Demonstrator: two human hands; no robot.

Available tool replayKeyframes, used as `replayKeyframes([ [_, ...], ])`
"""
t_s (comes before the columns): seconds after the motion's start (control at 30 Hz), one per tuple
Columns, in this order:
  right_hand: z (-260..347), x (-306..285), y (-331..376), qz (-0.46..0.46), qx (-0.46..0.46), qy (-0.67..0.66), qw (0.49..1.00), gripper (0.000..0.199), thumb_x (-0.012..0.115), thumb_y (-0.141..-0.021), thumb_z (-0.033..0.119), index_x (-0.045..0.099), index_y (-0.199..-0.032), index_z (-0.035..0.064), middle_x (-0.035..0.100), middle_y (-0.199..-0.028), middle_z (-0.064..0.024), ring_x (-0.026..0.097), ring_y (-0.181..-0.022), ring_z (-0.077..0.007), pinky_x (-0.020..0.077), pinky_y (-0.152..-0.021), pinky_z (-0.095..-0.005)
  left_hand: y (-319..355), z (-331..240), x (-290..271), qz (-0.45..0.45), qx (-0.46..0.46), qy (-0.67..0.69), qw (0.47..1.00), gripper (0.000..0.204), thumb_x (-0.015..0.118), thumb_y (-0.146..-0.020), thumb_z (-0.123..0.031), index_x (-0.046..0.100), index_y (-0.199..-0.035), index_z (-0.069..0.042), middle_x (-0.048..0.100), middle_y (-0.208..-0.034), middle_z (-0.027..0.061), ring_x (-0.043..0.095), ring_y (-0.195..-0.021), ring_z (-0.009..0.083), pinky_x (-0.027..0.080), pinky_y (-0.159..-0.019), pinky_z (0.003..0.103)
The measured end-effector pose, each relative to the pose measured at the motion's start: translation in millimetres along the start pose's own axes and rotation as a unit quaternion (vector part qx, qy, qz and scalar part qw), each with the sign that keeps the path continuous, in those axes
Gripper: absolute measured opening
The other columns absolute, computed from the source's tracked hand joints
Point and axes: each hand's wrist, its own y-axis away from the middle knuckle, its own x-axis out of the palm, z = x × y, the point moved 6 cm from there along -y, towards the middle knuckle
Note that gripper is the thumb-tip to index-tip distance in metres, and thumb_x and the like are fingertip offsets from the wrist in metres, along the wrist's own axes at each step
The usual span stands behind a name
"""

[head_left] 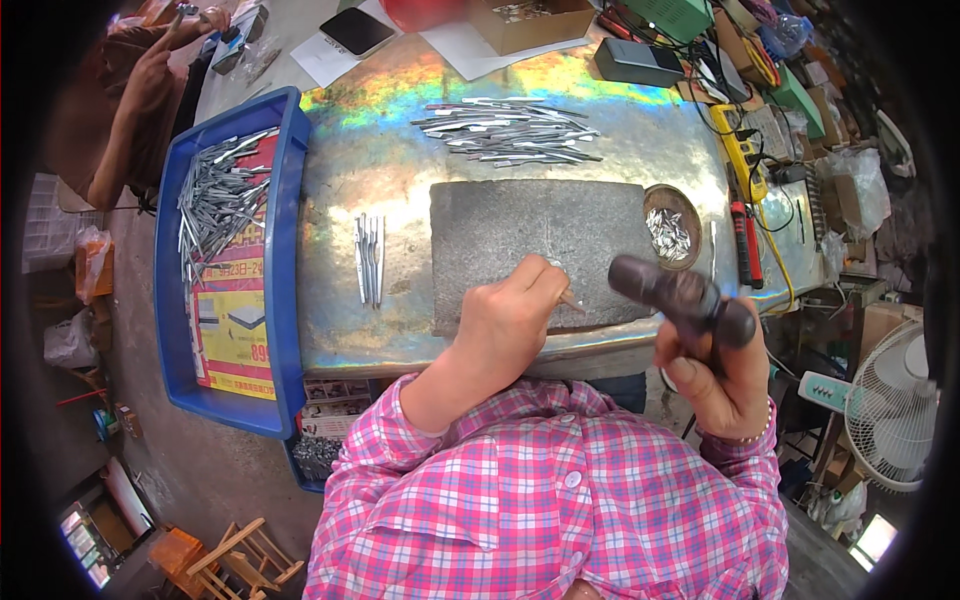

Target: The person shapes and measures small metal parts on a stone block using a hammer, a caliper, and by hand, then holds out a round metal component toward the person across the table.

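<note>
Gripping one hammer (pixel 668 287), the right hand (pixel 715 375) curls; the left hand (pixel 510 312) pinches something small (pixel 572 301) over one slab (pixel 490 230)

1. Holds the left hand (pixel 508 315) low, turned knuckles-up, with fingers (pixel 541 279) curled into a pinch.
2. Angles the left forearm (pixel 436 386) inward.
3. Holds the right hand (pixel 728 385) raised, wrapped in a grip, with its thumb (pixel 692 379) toward the left.

The left grip (pixel 515 308) largely hides anything within it; the hammer (pixel 682 297) has its handle mostly hidden.
</note>
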Motion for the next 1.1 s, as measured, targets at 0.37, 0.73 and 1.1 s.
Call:
replayKeyframes([
  [0.37,26.4,-2.4,-7.7,0.061,-0.007,0.183,0.981,0.045,0.067,-0.078,-0.003,0.053,-0.121,-0.0031,0.066,-0.102,-0.0177,0.069,-0.085,-0.0275,0.0546,-0.072,-0.0323,0.3,2.8,1.9,0.008,0.009,-0.007,1.0,0.015,0.062,-0.073,-0.001,0.056,-0.084,-0.008,0.054,-0.08,0.0065,0.06,-0.058,0.0278,0.048,-0.046,0.036],
  [0.73,31.7,-3.4,-4.5,0.046,-0.06,0.217,0.973,0.047,0.067,-0.078,-0.002,0.052,-0.122,-0.0057,0.066,-0.098,-0.0189,0.069,-0.08,-0.0304,0.0551,-0.066,-0.0342,-1.3,1.5,1.5,0.014,0.004,-0.006,1.0,0.014,0.062,-0.075,-0.002,0.057,-0.085,-0.009,0.054,-0.081,0.0063,0.06,-0.056,0.0273,0.047,-0.046,0.036],
  [1.1,31.3,2.9,-5.9,0.061,-0.071,0.232,0.968,0.051,0.068,-0.076,-0.005,0.05,-0.123,-0.0055,0.064,-0.091,-0.0184,0.066,-0.074,-0.0305,0.0523,-0.061,-0.0353,-1.0,3.3,1.4,0.019,-0.003,-0.004,1.0,0.019,0.06,-0.07,0.004,0.058,-0.085,-0.008,0.056,-0.08,0.0075,0.061,-0.061,0.0286,0.048,-0.048,0.036],
])
